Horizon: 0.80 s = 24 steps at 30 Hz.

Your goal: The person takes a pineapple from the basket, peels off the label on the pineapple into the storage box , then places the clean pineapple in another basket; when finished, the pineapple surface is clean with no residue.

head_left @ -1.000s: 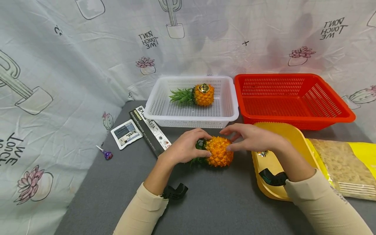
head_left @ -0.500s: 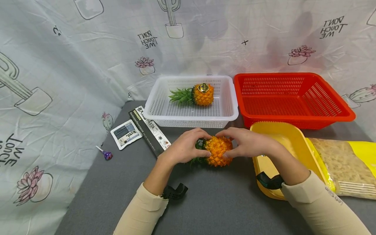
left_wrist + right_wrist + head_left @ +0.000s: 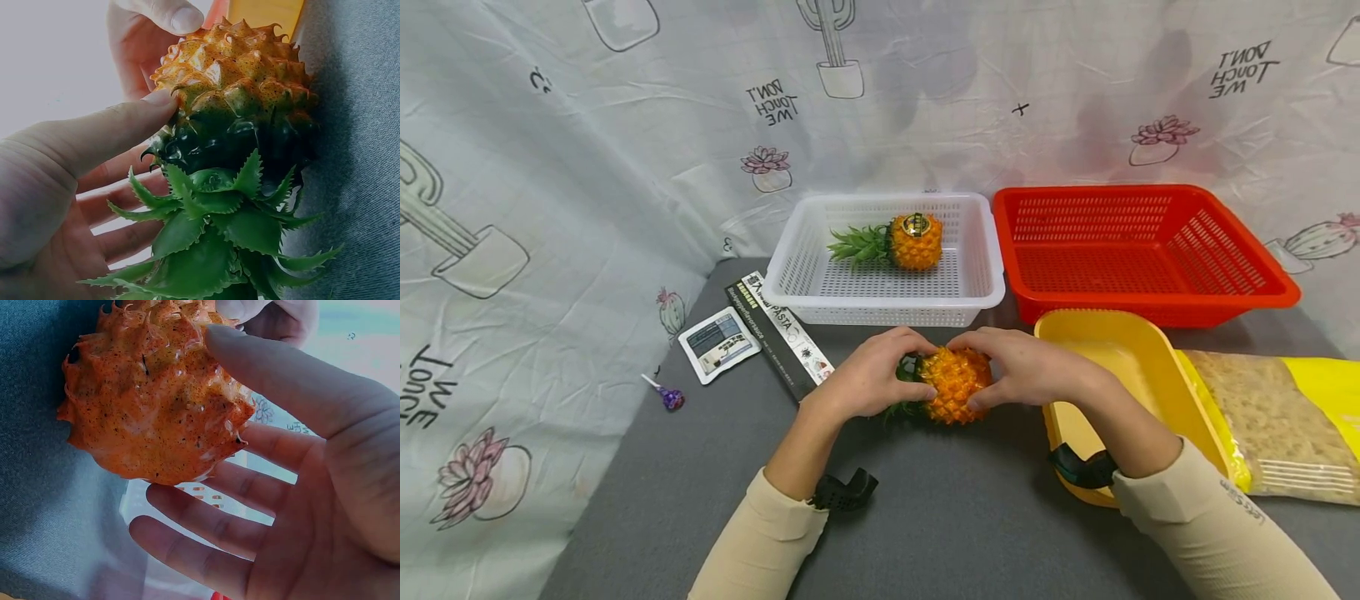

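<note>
A small orange toy-like pineapple point(image 3: 957, 385) lies on its side on the grey table, its crown pointing left. My left hand point(image 3: 874, 373) holds it at the crown end, thumb in front and fingers behind. From the other side my right hand point(image 3: 1028, 367) grips the round orange end the same way. In the left wrist view the spiky green leaves point(image 3: 206, 250) fan out below the dark upper rind. The right wrist view shows the thumb pressed on the bumpy orange skin point(image 3: 150, 406), with several fingers stretched out behind it.
Behind stands a white basket point(image 3: 880, 310) with a second pineapple point(image 3: 916, 242), beside a red basket point(image 3: 1150, 302). Right of my hands is a yellow tray point(image 3: 1123, 342), then a yellow-edged bag point(image 3: 1277, 417). To the left lie a pasta box point(image 3: 778, 337), a white packet point(image 3: 718, 343) and a lollipop point(image 3: 672, 398).
My right hand has moved left over the pineapple, and its thumb and fingers have come round it. The left hand keeps its hold. The pineapple stays put.
</note>
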Tool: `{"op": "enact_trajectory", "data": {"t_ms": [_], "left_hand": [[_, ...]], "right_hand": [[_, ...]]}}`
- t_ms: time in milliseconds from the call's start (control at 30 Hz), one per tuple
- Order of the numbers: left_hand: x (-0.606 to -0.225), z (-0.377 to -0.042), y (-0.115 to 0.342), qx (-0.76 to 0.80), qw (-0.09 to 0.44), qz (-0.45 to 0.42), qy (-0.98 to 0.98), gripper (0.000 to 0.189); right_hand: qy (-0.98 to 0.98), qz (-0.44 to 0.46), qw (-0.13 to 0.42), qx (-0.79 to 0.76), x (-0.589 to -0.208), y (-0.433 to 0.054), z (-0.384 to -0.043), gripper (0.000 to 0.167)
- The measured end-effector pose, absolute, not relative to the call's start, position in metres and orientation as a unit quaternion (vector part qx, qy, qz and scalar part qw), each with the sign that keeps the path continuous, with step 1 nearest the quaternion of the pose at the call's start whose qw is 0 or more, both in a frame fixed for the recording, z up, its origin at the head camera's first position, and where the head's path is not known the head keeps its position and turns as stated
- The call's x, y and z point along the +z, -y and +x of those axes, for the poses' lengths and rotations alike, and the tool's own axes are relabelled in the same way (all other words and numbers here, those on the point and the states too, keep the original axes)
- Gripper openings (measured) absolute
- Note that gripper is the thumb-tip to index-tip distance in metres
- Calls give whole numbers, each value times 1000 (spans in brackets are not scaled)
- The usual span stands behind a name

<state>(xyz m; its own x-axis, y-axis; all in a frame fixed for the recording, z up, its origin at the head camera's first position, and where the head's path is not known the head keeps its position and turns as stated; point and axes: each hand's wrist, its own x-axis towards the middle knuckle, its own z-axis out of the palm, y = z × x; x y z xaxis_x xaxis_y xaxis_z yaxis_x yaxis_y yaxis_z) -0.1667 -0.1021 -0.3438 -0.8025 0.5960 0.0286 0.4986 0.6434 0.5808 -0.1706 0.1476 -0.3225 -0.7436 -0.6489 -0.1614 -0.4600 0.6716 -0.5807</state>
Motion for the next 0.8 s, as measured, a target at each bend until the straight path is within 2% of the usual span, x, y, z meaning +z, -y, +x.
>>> {"op": "enact_trajectory", "data": {"t_ms": [367, 800], "left_hand": [[-345, -167, 103, 296, 86, 299, -903, 51], [-345, -168, 103, 300, 82, 300, -902, 50]], "right_hand": [[-896, -316, 167, -263, -325, -146, -171, 70], [-891, -317, 179, -270, -325, -146, -172, 75]]}}
